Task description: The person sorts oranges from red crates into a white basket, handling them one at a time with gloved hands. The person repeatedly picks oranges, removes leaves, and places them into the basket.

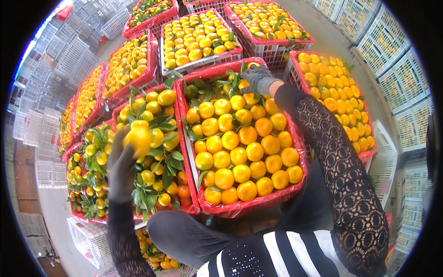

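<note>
My left hand [121, 169], in a grey glove and blurred, grips a yellow-orange mandarin [138, 136] above the left crate of leafy mandarins [167, 138]. At the far right corner of the crate in front of me, lined with red plastic film [304, 166], is my gloved right hand [259, 79]. Its fingers curl down among the mandarins there, and whether they hold one is hidden. Neat rows of mandarins [238, 155] fill the near part of this crate. Towards its far left, green leaves [204, 91] and a lower level of fruit show.
Filled crates [200, 38] stand beyond, with another full crate [332, 93] at the right. Leafy fruit fills a further crate [91, 173] at the left. White empty crates [90, 239] sit on the floor. Stacked crates [384, 45] line the right side.
</note>
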Motion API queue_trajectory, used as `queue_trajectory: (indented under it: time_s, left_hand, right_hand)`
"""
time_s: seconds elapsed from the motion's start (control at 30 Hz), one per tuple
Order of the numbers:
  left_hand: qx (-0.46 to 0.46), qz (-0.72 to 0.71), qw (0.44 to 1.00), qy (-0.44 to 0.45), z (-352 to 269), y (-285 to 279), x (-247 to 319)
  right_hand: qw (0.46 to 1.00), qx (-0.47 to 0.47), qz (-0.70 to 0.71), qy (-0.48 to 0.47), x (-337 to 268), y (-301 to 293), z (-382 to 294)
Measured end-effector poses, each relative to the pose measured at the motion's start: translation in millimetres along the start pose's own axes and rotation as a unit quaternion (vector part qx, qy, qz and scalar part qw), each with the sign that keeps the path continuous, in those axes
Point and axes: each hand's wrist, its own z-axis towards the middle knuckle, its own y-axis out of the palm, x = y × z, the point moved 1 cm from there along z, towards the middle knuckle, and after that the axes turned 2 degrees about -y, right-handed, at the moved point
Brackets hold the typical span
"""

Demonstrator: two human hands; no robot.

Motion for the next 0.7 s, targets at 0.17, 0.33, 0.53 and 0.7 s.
queue_trajectory:
  time_s: [0.17,0.33,0.53,0.7]
  left_hand:
    - [-0.091,-0.038,0.994,0.04,166.4,163.5,-18.6]
    - [-0.075,-0.023,0.996,0.039,264.8,285.8,-93.1]
    - [-0.018,0.143,0.988,0.047,282.3,311.6,-142.7]
    - [-0.009,0.515,0.847,0.127,267.2,302.7,-121.6]
  right_hand:
    - [0.995,0.08,0.043,-0.029,0.6,4.8,3.0]
    - [0.991,0.072,0.099,0.061,4.7,-2.2,-9.3]
    - [0.989,0.085,0.108,0.057,9.3,-1.5,-14.5]
    - [0.966,0.171,0.155,0.113,31.8,9.4,0.5]
